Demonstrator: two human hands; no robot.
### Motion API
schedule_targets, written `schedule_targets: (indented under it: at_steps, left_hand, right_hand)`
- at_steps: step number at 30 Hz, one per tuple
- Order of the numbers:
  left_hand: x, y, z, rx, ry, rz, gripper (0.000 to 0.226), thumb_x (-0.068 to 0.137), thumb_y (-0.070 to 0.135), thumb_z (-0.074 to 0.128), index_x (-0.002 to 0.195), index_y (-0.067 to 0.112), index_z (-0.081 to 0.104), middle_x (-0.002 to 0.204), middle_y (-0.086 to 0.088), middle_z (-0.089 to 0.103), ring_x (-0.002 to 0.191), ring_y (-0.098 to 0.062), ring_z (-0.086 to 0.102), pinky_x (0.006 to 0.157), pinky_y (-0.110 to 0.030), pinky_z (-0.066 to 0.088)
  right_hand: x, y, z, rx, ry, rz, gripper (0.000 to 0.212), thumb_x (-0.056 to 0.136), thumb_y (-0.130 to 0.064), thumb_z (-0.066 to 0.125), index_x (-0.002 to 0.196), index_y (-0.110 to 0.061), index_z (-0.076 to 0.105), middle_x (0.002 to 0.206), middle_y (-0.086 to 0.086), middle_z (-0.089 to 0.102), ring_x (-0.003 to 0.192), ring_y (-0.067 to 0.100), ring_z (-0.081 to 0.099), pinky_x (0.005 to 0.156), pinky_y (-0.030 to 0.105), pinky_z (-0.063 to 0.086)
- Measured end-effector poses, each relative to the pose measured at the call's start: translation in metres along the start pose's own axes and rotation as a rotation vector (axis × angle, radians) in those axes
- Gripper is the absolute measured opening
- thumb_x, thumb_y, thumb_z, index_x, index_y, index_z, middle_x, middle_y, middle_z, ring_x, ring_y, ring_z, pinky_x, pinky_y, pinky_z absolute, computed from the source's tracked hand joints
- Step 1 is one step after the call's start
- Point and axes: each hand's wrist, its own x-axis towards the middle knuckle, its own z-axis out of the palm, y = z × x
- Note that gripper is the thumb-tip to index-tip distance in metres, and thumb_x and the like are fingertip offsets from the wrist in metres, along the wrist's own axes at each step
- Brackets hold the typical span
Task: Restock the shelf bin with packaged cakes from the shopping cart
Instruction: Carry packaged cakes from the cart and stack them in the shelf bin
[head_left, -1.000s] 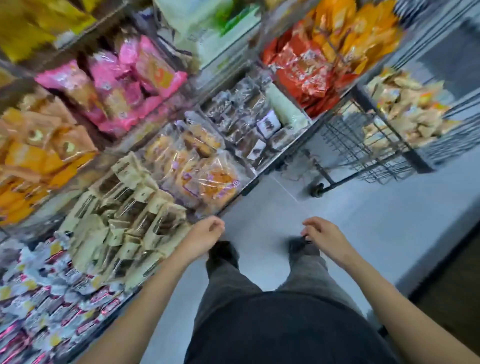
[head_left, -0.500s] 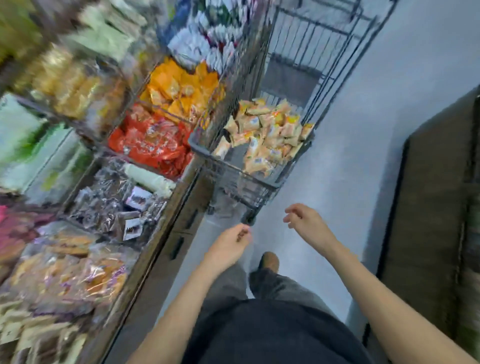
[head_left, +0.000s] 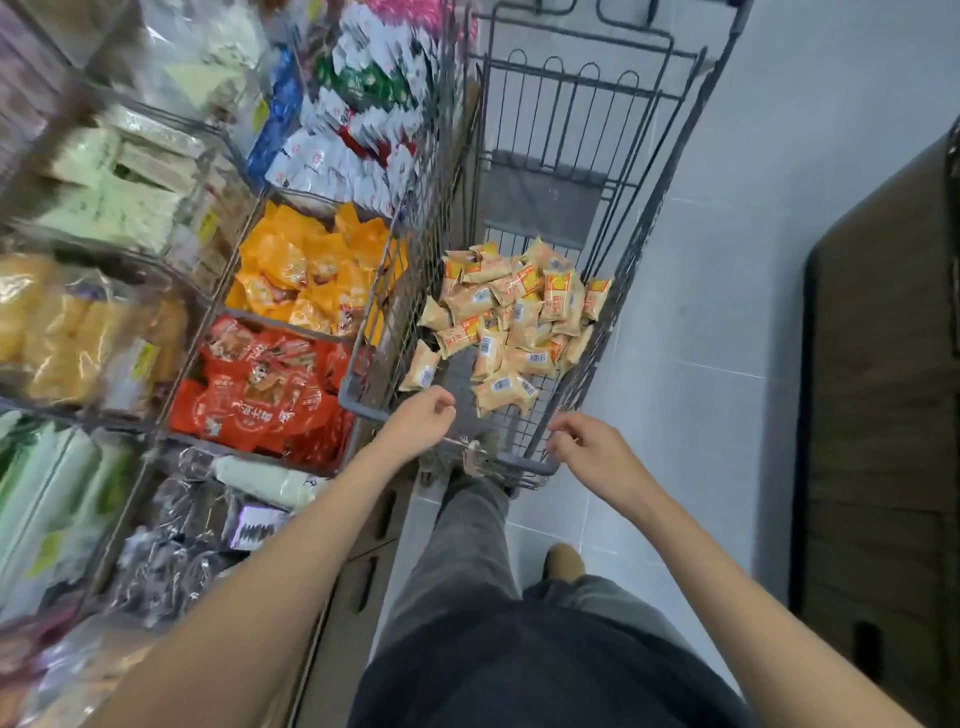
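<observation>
Tan packaged cakes (head_left: 511, 317) heaped in wire cart (head_left: 644, 218)

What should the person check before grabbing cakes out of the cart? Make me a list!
1. Left hand empty, loosely curled: ok.
2. Right hand empty: ok.
3. Small tan-and-orange packaged cakes in the grey wire shopping cart: ok.
4. Hands over the cart's near rim, cakes just beyond: ok.
5. Cart beside the shelf bins: ok.
6. Which bin takes these cakes: cannot tell.
</observation>
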Motion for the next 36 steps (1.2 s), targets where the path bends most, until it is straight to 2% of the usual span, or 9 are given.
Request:
schedule_targets:
  at_steps: [3, 5, 8, 14, 20, 25, 32, 34, 36]
  left_hand:
    - [0.065, -0.012, -0.015, 0.05, -0.059, -0.062, 0.009, 0.097, 0.021, 0.042, 0.104, 0.019, 0.048, 0.088, 0.004, 0.049, 0.073, -0.01, 0.048, 0.062, -0.026, 0.037]
    - [0.107, -0.022, -0.019, 0.082, -0.104, -0.109, 0.02, 0.096, 0.018, 0.043, 0.113, 0.008, 0.048, 0.1, -0.008, 0.055, 0.077, -0.017, 0.054, 0.061, -0.028, 0.037]
    - [0.168, -0.038, -0.016, 0.125, -0.128, -0.215, 0.042, 0.094, 0.017, 0.044, 0.134, 0.003, 0.038, 0.132, -0.016, 0.044, 0.107, -0.031, 0.054, 0.074, -0.034, 0.042]
    - [0.268, -0.066, 0.017, 0.269, -0.038, -0.114, 0.053, 0.09, 0.009, 0.05, 0.139, 0.004, 0.031, 0.144, -0.014, 0.03, 0.132, -0.031, 0.029, 0.104, -0.04, 0.031]
    - [0.318, -0.083, 0.041, 0.46, 0.1, 0.025, 0.052, 0.09, 0.018, 0.053, 0.136, 0.001, 0.035, 0.137, -0.016, 0.039, 0.128, -0.031, 0.033, 0.101, -0.04, 0.034]
    - [0.318, -0.079, 0.053, 0.456, 0.118, -0.11, 0.051, 0.088, 0.036, 0.057, 0.126, 0.004, 0.046, 0.129, -0.017, 0.046, 0.119, -0.034, 0.04, 0.095, -0.045, 0.037]
    - [0.266, -0.045, 0.039, -0.049, 0.087, -0.31, 0.023, 0.086, 0.039, 0.059, 0.097, 0.023, 0.047, 0.101, -0.001, 0.062, 0.086, -0.024, 0.059, 0.07, -0.035, 0.047]
    - [0.231, -0.031, 0.033, -0.257, 0.048, -0.182, 0.018, 0.086, 0.037, 0.062, 0.096, 0.028, 0.05, 0.097, 0.007, 0.061, 0.086, -0.014, 0.059, 0.073, -0.035, 0.05]
    - [0.202, -0.023, 0.027, -0.424, -0.046, -0.034, 0.016, 0.086, 0.028, 0.065, 0.098, 0.031, 0.055, 0.095, 0.015, 0.061, 0.089, -0.001, 0.058, 0.076, -0.021, 0.048]
  right_hand:
    - [0.04, -0.016, 0.005, 0.0, -0.008, 0.077, 0.017, 0.093, -0.015, 0.041, 0.095, -0.023, 0.056, 0.089, 0.002, 0.066, 0.083, 0.02, 0.062, 0.078, 0.036, 0.049]
    - [0.072, -0.021, 0.011, 0.01, -0.01, 0.15, 0.017, 0.093, -0.014, 0.041, 0.094, -0.021, 0.056, 0.091, 0.008, 0.067, 0.085, 0.025, 0.062, 0.08, 0.038, 0.049]
    - [0.12, -0.018, 0.024, 0.004, -0.031, 0.256, 0.018, 0.094, -0.016, 0.04, 0.097, -0.025, 0.055, 0.089, 0.001, 0.065, 0.083, 0.021, 0.062, 0.079, 0.035, 0.048]
    - [0.198, 0.021, 0.049, -0.014, -0.044, 0.409, 0.016, 0.096, -0.025, 0.038, 0.09, -0.033, 0.051, 0.083, -0.009, 0.062, 0.074, 0.01, 0.059, 0.062, 0.027, 0.043]
    - [0.234, 0.046, 0.064, 0.067, -0.033, 0.509, 0.022, 0.096, -0.026, 0.039, 0.08, -0.033, 0.052, 0.077, -0.004, 0.062, 0.07, 0.015, 0.057, 0.062, 0.031, 0.041]
    - [0.244, 0.05, 0.063, 0.109, -0.031, 0.537, 0.022, 0.094, -0.024, 0.039, 0.08, -0.032, 0.053, 0.089, 0.002, 0.066, 0.087, 0.022, 0.062, 0.08, 0.04, 0.048]
    - [0.237, 0.043, 0.058, 0.221, 0.015, 0.557, 0.019, 0.095, -0.026, 0.04, 0.088, -0.028, 0.057, 0.097, 0.003, 0.067, 0.091, 0.023, 0.063, 0.081, 0.036, 0.048]
    - [0.231, 0.041, 0.056, 0.27, 0.044, 0.576, 0.021, 0.096, -0.031, 0.042, 0.11, -0.025, 0.056, 0.111, -0.001, 0.062, 0.097, 0.021, 0.061, 0.086, 0.037, 0.047]
    - [0.228, 0.037, 0.056, 0.37, 0.119, 0.613, 0.051, 0.094, -0.043, 0.047, 0.14, -0.024, 0.035, 0.131, -0.006, 0.049, 0.114, 0.019, 0.054, 0.098, 0.039, 0.044]
